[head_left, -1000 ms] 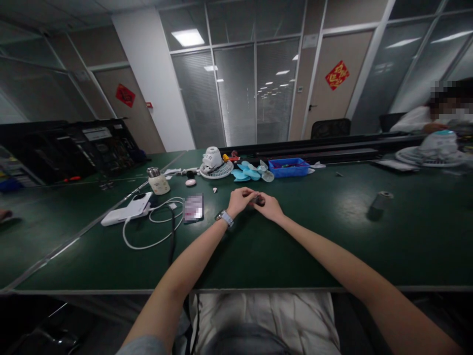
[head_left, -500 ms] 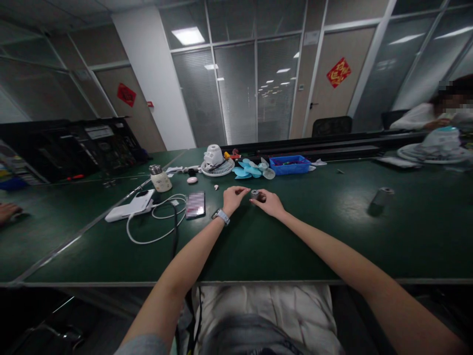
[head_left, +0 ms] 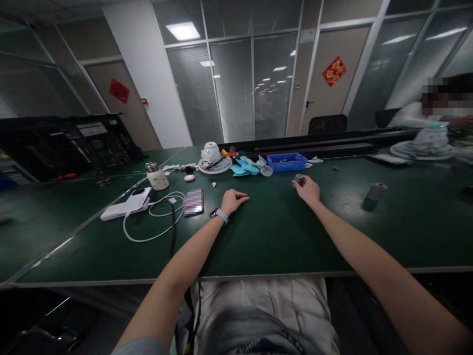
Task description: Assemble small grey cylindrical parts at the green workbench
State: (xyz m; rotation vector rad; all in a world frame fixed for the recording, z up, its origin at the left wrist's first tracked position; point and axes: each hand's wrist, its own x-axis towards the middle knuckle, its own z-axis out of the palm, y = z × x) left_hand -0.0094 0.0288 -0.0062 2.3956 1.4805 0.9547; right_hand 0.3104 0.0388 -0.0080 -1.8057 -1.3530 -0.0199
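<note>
My right hand [head_left: 310, 191] grips a small grey metallic cylinder [head_left: 299, 178] between thumb and fingers, over the right part of the green table. My left hand [head_left: 233, 201], with a watch on its wrist, rests low over the table's middle. Its thumb and fingertips are pinched together; whatever they may hold is too small to see. A second grey cylinder [head_left: 376, 191] stands on the table, further right than my right hand.
Behind my hands are a white fan part [head_left: 212, 157], light blue fan blades [head_left: 247, 166] and a blue bin [head_left: 287, 162]. To the left lie a phone [head_left: 193, 202], a white cable [head_left: 133, 240] and a bottle [head_left: 157, 178]. Another person [head_left: 408, 114] sits at far right.
My right hand has carried the grey cylinder away from my left hand, to the right and slightly farther back. My left hand has stayed nearly in place, still pinched.
</note>
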